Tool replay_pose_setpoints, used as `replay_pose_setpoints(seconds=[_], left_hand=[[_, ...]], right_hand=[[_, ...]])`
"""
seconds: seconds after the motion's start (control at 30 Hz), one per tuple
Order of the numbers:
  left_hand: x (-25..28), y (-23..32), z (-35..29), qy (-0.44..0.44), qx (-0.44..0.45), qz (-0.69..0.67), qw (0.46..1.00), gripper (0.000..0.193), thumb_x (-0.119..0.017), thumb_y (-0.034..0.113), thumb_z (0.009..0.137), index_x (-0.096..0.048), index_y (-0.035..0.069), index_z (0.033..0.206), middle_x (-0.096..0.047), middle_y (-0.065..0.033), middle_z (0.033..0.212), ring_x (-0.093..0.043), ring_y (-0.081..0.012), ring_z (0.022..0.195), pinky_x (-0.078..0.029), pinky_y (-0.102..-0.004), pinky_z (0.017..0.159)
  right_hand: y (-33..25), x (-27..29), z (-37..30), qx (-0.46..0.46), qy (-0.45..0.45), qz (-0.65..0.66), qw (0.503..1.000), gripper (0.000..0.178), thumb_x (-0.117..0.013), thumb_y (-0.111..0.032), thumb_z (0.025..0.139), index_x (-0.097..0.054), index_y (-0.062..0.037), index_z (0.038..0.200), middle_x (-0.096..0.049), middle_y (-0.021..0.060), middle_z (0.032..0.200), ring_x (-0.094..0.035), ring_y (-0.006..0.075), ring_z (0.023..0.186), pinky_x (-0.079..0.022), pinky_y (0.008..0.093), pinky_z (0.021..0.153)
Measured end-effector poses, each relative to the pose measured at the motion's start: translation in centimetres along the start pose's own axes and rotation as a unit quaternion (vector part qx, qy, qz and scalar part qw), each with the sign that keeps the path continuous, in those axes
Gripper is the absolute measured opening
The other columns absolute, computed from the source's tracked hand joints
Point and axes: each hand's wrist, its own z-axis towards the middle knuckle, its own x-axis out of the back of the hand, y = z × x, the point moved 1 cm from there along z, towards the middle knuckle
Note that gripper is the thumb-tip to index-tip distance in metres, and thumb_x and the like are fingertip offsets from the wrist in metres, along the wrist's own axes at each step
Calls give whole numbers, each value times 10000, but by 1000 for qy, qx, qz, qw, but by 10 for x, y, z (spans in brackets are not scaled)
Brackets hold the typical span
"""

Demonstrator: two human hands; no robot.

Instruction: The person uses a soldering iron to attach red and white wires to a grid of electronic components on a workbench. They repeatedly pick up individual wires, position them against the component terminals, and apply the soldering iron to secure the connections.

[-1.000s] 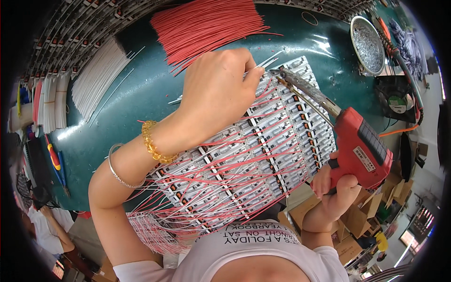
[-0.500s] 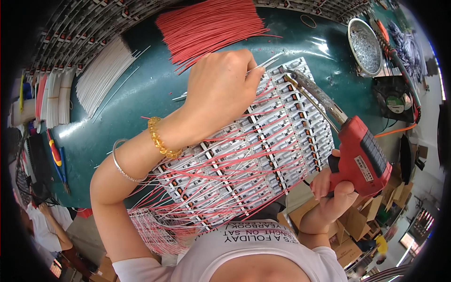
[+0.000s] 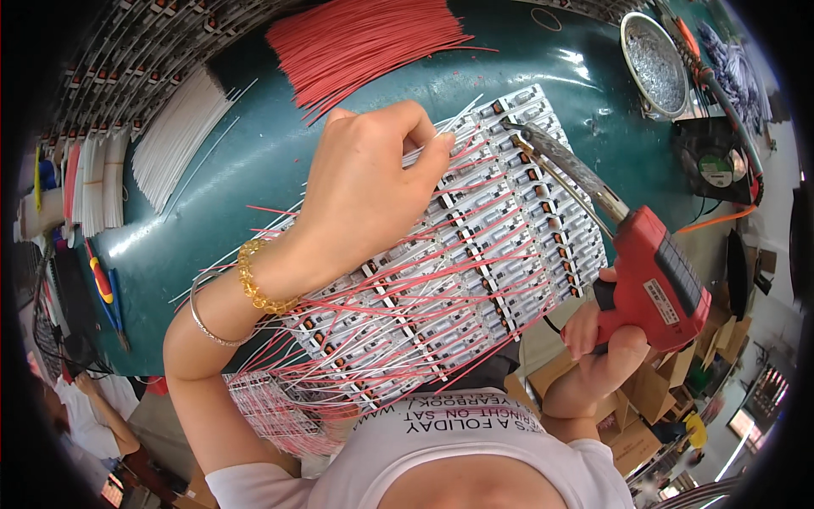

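My left hand is raised over the left part of a panel of small circuit boards, thumb and fingers pinched on thin white wires whose ends stick out towards the panel's far edge. Rows of red and white wires trail from the panel to the left. In my right hand is a red soldering gun, gripped by its handle from the right. Its dark tip reaches the far end of the panel, close to the wire ends; whether it touches a board I cannot tell.
A bundle of red wires and one of white wires lie on the green table. A metal bowl and a black fan stand at right. Pliers lie at left. Another wired panel hangs near me.
My left hand has moved left and a little nearer, with the white wires still pinched. Relative to the panel, the soldering gun's tip sits slightly nearer. The whole view has shifted a little.
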Motion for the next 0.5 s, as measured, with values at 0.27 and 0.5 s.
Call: replay_pose_setpoints(seconds=[0.27,0.5], left_hand=[[-4,0,-2,29,-50,42,997,219,-659,169,833,-583,29,682,-598,-48,595,-502,-153,539,-355,-294,681],[-8,2,-3,70,-118,104,985,193,-676,140,802,-572,46,669,-585,-52,590,-509,-200,546,-351,-320,664]], right_hand=[[2,-6,5,4,10,13,1000,691,-566,-515,872,-429,117,1113,-424,12,478,-410,100,354,-359,225,373],[7,-2,0,-11,26,-10,1000,718,-606,-528,836,-439,117,1104,-428,13,481,-409,99,358,-354,221,381]])
